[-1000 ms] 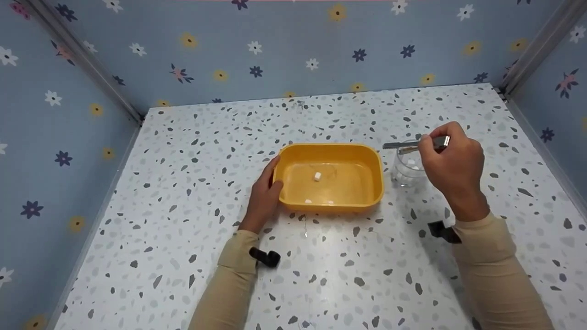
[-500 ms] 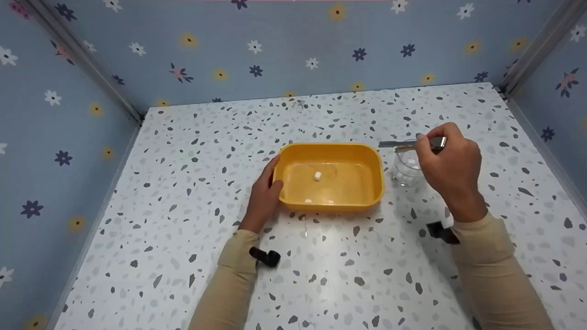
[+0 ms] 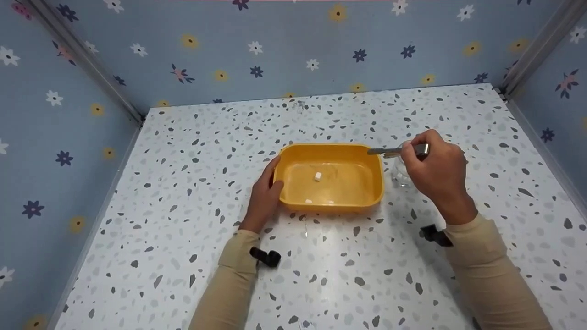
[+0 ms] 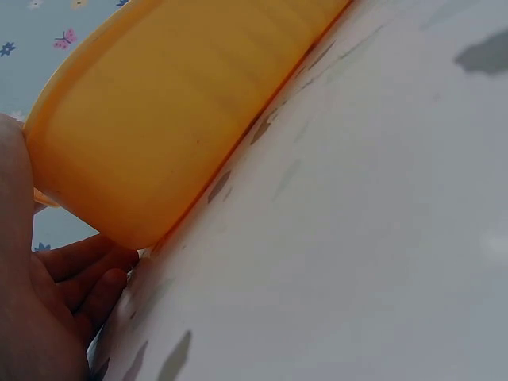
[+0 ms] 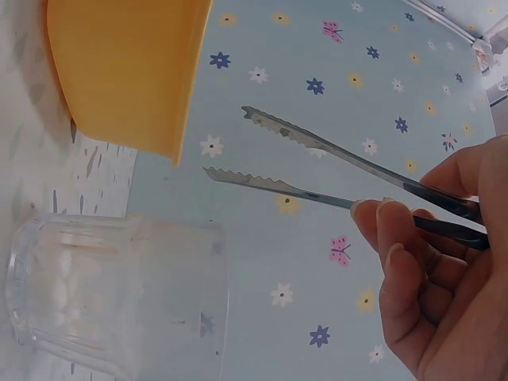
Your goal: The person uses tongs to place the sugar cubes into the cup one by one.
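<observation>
A yellow tray (image 3: 330, 185) holds a small white cube (image 3: 318, 176) on its floor, with two more white pieces by its near wall. My left hand (image 3: 263, 197) grips the tray's left end, thumb at the rim; in the left wrist view its fingers (image 4: 99, 278) lie against the outer wall. My right hand (image 3: 438, 174) pinches metal tongs (image 3: 390, 151), whose tips reach over the tray's right rim. The right wrist view shows the tongs (image 5: 317, 147) with their arms apart and nothing between the tips. Below them is a clear glass (image 5: 119, 294) with white pieces inside.
The glass (image 3: 401, 176) stands just right of the tray, partly behind my right hand. A speckled white tabletop (image 3: 197, 183) lies under everything. Flowered blue panels (image 3: 293, 50) rise at the back and both sides.
My right hand has moved left with the tongs, from above the glass to the tray's right rim. The left hand and the tray have stayed in place.
</observation>
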The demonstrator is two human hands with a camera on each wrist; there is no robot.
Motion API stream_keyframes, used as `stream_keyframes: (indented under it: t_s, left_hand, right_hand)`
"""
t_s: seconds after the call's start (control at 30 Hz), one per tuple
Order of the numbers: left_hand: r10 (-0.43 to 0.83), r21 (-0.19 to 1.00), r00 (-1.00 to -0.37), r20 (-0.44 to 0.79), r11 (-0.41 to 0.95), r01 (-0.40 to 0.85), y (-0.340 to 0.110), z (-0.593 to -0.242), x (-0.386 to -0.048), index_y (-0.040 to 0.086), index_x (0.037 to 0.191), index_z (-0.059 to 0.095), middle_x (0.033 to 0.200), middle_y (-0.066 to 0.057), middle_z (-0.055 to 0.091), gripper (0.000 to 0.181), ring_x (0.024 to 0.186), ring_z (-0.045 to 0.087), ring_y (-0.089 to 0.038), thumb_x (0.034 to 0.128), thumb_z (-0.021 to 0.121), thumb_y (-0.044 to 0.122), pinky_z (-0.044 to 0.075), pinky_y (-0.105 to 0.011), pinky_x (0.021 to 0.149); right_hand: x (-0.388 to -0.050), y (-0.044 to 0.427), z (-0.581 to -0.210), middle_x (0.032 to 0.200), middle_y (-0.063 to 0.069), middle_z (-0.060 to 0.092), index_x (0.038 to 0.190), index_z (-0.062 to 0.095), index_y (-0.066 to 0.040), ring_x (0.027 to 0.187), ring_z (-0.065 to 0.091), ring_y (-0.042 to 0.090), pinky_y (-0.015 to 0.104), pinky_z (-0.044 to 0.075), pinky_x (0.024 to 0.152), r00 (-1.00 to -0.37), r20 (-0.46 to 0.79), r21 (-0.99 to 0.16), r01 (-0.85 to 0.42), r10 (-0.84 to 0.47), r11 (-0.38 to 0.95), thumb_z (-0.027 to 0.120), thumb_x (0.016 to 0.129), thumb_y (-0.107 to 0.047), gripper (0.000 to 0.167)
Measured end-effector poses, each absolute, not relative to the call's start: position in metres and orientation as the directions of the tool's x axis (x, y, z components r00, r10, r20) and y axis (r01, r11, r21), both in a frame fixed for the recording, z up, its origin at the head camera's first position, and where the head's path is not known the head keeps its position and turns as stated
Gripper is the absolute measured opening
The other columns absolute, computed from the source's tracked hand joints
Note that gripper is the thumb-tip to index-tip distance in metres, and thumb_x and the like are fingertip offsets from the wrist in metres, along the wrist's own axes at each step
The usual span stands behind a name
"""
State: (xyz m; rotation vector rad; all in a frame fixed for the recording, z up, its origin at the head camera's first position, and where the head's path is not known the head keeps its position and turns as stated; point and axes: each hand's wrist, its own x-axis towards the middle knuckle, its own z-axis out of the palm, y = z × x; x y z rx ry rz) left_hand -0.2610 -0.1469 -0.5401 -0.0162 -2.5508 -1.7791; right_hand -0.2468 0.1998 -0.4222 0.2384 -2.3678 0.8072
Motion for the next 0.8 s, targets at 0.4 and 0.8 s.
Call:
stream_keyframes:
  t_s: [0.4, 0.8]
  left_hand:
    - [-0.01, 0.936, -0.999, 0.036, 0.351, 0.03, -0.148, -0.54, -0.261, 0.037, 0.155, 0.035, 0.155, 0.012, 0.039, 0.062, 0.131, 0.046, -0.009, 0.0963, 0.046, 0.022, 0.036, -0.033, 0.111]
    - [-0.005, 0.937, -1.0, 0.029, 0.349, 0.026, -0.146, -0.54, -0.261, 0.035, 0.156, 0.035, 0.155, 0.012, 0.039, 0.062, 0.13, 0.046, -0.009, 0.096, 0.045, 0.022, 0.037, -0.034, 0.111]
  right_hand:
    - [-0.248, 0.188, -0.432, 0.067, 0.01, 0.068, 0.085, 0.063, -0.002, 0.052, 0.06, 0.019, 0.033, 0.043, 0.05, -0.791, 0.61, -0.462, -0.411, -0.054, 0.786, 0.066, 0.092, -0.015, 0.016]
    - [-0.247, 0.18, -0.442, 0.063, 0.009, 0.063, 0.083, 0.062, -0.003, 0.05, 0.053, 0.02, 0.034, 0.042, 0.048, -0.803, 0.588, -0.45, -0.426, -0.099, 0.785, 0.068, 0.091, -0.018, 0.018]
